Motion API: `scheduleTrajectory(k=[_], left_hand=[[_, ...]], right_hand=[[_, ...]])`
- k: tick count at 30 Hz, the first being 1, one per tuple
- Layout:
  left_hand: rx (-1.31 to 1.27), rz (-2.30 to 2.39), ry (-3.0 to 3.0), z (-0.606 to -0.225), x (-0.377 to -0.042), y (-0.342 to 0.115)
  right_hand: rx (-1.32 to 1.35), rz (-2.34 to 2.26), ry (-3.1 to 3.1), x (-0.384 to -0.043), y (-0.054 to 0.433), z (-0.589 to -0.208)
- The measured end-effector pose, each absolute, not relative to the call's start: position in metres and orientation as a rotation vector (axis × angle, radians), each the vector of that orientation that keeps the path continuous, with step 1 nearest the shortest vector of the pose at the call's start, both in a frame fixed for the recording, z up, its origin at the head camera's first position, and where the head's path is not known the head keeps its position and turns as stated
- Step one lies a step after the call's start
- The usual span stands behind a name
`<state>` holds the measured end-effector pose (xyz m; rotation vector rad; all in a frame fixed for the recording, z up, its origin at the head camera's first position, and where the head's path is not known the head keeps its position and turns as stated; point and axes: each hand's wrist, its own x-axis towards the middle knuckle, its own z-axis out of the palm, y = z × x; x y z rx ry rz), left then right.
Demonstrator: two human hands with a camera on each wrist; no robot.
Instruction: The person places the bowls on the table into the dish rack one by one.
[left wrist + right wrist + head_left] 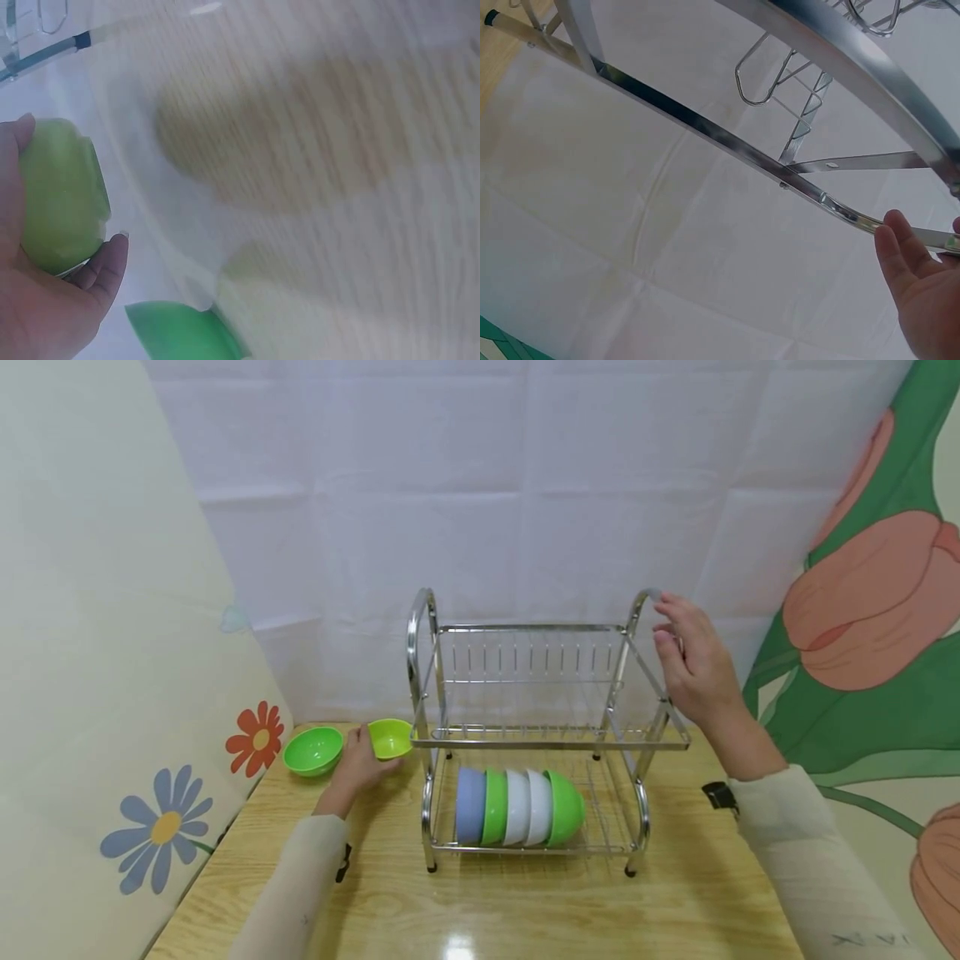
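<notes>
My left hand [362, 768] holds a yellow-green bowl [392, 740] at the back left, beside the metal dish rack [551, 745]. In the left wrist view the thumb lies along one side of this bowl [60, 195] and the fingers along the other. Just left of that hand a green bowl [313, 752] sits on the table, mouth up. My right hand [701, 664] is raised at the rack's upper right end, its fingertips right at the curved top bar [847, 214]. Its fingers are loosely extended.
On the rack's lower tier stands a row of bowls on edge: a blue bowl [470, 806], white bowls [528, 807] between green ones, and a green bowl [567, 808] at the right end. A white cloth [480, 485] hangs behind the wooden table [525, 918].
</notes>
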<state>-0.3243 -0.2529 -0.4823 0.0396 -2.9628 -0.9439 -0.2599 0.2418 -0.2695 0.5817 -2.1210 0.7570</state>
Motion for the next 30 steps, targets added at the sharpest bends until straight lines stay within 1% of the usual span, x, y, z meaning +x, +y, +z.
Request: scheduleTrajectory(k=[15, 25, 30], left_hand=[[-0.109, -0.809, -2.885, -0.458, -0.304, -0.263], [-0.124, -0.755, -2.818, -0.436, -0.282, -0.263], [-0.179, -0.764, -2.801, -0.426, -0.271, -0.265]], right_hand=[[0.597, 0.785, -2.103, -0.26, 0.242, -0.268], [0.589, 0.798, -2.093, -0.26, 0.242, -0.27], [0.588, 0.787, -2.096, -0.26, 0.242, -0.27]])
